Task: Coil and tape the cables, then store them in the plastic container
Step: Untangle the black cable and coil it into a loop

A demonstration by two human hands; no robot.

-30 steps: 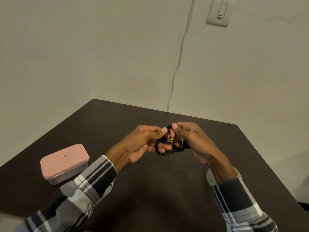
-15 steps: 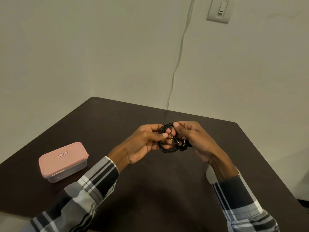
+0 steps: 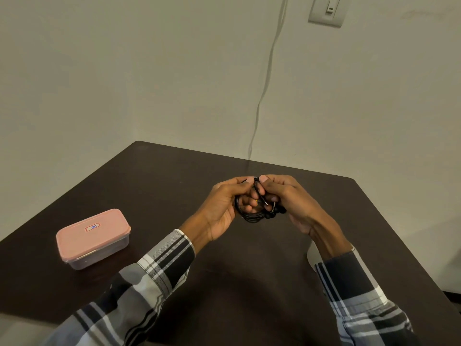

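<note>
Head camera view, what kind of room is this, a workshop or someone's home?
Probably a plain room in a home or office, not a workshop: a bare dark table pushed into a corner of painted walls, a wall switch, and a thin wire running down the wall. No tools show.

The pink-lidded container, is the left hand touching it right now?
Apart. The head view shows the container alone on the table's left, bare tabletop between it and the left hand.

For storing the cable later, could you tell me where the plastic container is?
The plastic container sits lid-on at the table's left side, left of the left hand.
</note>
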